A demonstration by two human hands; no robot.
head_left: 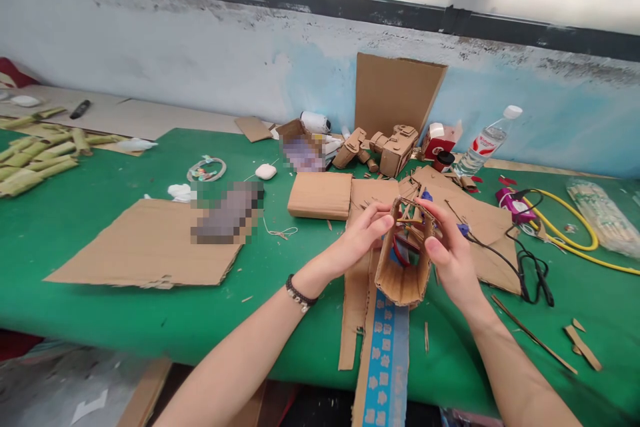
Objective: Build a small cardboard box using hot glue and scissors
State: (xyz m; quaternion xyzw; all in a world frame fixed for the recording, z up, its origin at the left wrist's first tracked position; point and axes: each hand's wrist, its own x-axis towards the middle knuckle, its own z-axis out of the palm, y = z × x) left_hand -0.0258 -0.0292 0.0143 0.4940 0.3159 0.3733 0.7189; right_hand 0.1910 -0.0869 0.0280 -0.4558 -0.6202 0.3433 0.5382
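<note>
A hollow, curved cardboard shell (404,283) is held up over the table, its open side facing me. My left hand (363,240) grips its left wall, thumb near the upper edge. On the opposite wall my right hand (453,257) closes, thumb toward the opening. Something red and dark shows through the shell; I cannot make out what. Beneath it lies a long cardboard strip (383,360) with blue printing, over a plain brown strip (353,320). Just beyond my right fingers is a blue glue gun, partly hidden, with a black cord (537,273) to the right.
A cardboard camera model (397,150) stands at the back beside a water bottle (483,143). Left are a flat cardboard sheet (145,247) and a blurred-out dark object (230,213). A purple power strip (515,205) with a yellow cable (590,240) lies right. Cardboard scraps (583,347) are scattered.
</note>
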